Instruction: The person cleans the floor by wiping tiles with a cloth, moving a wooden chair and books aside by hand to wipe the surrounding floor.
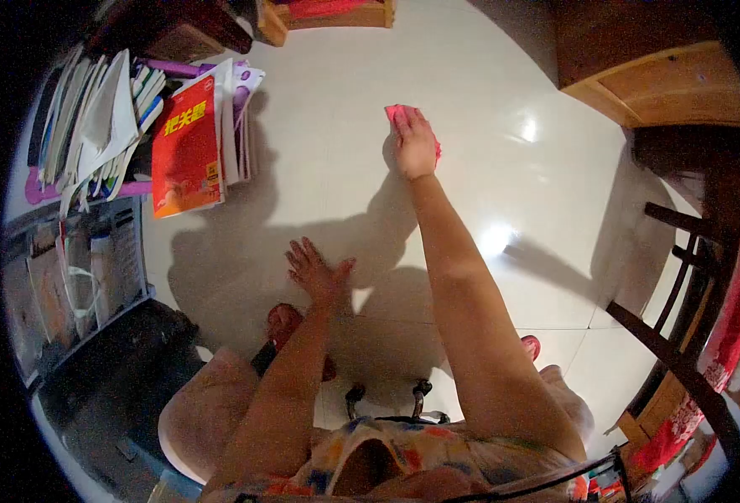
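My right hand (417, 149) reaches far forward and presses a pink cloth (392, 114) against the pale tiled floor (328, 134). Parts of the cloth stick out past the fingertips and beside the palm; the rest is hidden under the hand. Nearer to my body, my left hand (318, 275) is spread with its fingers apart and nothing in it. It is over the floor close to my left foot; whether it touches the tiles I cannot tell.
To the left, a purple rack (43, 189) holds several books and papers, with a red book (187, 151) at its right end. Wooden furniture (655, 84) stands at the upper right, a dark chair frame (672, 335) at the right. A wooden stool-like piece (336, 15) is at the top.
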`<state>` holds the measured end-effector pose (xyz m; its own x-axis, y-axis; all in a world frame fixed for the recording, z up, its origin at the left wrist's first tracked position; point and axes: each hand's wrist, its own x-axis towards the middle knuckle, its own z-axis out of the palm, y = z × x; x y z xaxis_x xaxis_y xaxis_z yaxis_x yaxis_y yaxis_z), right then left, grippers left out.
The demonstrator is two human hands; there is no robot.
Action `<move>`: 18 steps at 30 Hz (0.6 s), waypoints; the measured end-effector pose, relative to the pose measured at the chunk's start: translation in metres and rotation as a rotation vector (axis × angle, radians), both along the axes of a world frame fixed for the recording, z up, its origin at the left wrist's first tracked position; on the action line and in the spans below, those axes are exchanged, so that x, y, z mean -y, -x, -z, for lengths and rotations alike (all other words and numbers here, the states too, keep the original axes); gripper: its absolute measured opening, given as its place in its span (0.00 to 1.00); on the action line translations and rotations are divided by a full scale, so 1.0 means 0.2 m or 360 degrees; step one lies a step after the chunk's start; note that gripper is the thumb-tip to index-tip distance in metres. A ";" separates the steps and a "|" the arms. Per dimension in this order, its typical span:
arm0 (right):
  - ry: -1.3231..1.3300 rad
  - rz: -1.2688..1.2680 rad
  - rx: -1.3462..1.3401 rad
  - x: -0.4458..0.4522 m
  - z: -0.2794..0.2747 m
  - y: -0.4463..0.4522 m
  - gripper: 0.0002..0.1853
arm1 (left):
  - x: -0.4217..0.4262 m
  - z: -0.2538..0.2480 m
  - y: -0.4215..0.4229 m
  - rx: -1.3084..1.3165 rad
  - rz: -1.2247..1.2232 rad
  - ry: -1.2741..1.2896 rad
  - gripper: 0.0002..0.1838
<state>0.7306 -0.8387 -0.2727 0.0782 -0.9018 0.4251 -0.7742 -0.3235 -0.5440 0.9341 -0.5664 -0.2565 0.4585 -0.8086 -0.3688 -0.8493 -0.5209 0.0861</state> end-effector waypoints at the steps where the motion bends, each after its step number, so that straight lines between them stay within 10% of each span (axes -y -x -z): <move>1: 0.0038 -0.0066 0.0059 -0.01 0.01 -0.04 0.21 | 0.01 0.00 0.00 0.0009 -0.0011 -0.0028 0.69; 18: -0.0444 -0.1115 0.0069 -0.79 -0.04 -0.44 0.30 | -0.23 0.02 -0.06 -0.0350 -0.0074 0.0634 0.45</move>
<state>0.8194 -0.6801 -0.2656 0.6610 -0.7220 0.2043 -0.4142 -0.5781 -0.7030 0.9463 -0.5199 -0.2607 0.4431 -0.8876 -0.1261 -0.7648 -0.4477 0.4633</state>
